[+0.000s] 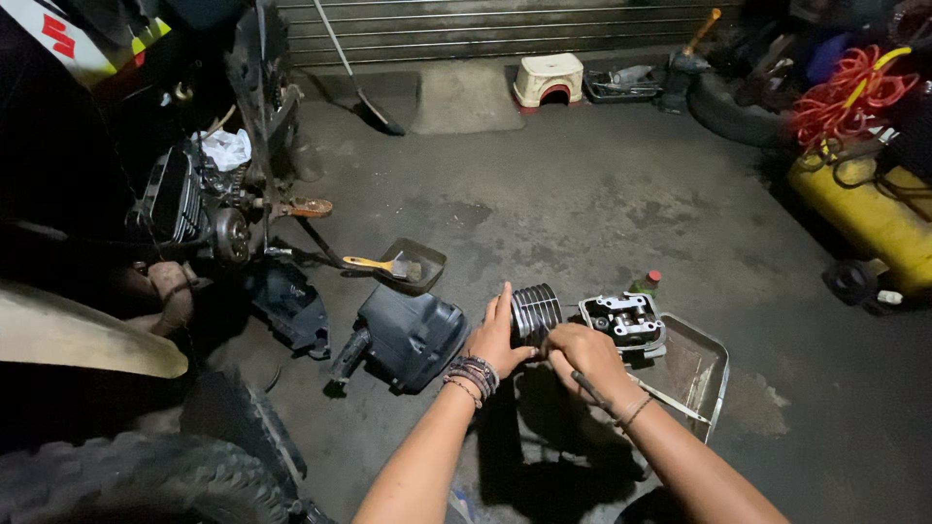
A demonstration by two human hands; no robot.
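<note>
My left hand grips the side of a finned metal engine cylinder that sits on the concrete floor. My right hand is closed around a thin dark tool and rests against the cylinder's near edge. Just right of the cylinder stands a grey cylinder head. Both wrists wear beaded bracelets.
A metal tray lies at right, a black plastic airbox at left, and a small pan with a yellow-handled brush behind it. A motorcycle engine and tyre fill the left. A yellow compressor tank stands far right.
</note>
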